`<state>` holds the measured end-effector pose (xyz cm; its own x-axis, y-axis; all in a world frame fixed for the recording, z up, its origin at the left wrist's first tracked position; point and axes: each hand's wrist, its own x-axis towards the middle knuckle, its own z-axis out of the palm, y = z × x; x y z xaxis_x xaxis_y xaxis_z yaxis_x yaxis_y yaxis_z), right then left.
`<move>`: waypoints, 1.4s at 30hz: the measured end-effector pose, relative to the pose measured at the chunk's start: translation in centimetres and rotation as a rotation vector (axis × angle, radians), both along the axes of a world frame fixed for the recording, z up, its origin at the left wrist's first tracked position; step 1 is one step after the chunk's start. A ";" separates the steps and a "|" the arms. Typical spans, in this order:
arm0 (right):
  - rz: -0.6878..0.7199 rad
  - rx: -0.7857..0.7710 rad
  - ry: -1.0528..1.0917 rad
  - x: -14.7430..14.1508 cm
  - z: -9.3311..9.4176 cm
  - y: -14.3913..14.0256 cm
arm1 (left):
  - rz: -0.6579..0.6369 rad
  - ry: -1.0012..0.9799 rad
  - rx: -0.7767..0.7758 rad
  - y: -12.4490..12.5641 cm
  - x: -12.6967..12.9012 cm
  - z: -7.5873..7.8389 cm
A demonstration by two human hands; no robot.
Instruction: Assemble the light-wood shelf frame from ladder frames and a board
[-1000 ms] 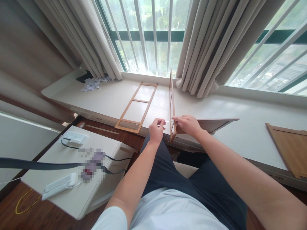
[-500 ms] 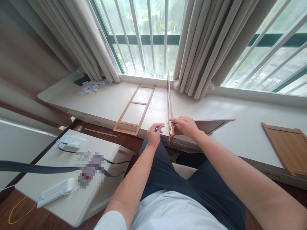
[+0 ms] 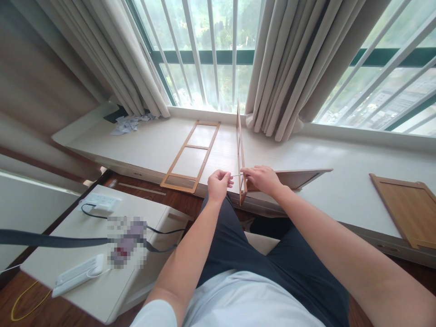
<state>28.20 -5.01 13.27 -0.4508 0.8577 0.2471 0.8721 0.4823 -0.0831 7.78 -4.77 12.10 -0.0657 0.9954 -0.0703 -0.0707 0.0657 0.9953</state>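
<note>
A: Grip status?
B: My left hand is pinched on a thin rod, far end at the upright frame.
A: Other side?
B: My right hand is clamped on that frame's near part; a wooden panel runs off to the right from there.
A: Frame location?
B: On edge across the white bench, near end at its front edge, right of a flat-lying frame.

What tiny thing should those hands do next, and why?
Maybe the left hand should twist the thin rod a little: it pinches the rod, which points at the upright wooden frame, and the right hand holds that frame.
</note>
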 end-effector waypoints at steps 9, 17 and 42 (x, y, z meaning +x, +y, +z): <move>0.001 -0.003 -0.007 0.0 0.0 0.0 | -0.069 -0.147 -0.343 1.8 -0.4 1.2; 0.007 -0.006 0.001 0.0 0.3 -0.1 | -0.081 -0.231 -0.376 2.3 -0.5 0.1; -0.014 -0.007 0.018 -0.1 0.0 0.0 | -0.176 0.194 -0.175 1.6 -1.1 1.0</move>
<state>28.14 -5.04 13.23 -0.4345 0.8655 0.2493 0.8769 0.4697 -0.1022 6.70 -3.19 13.05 0.0776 0.9666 -0.2443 0.1473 0.2313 0.9617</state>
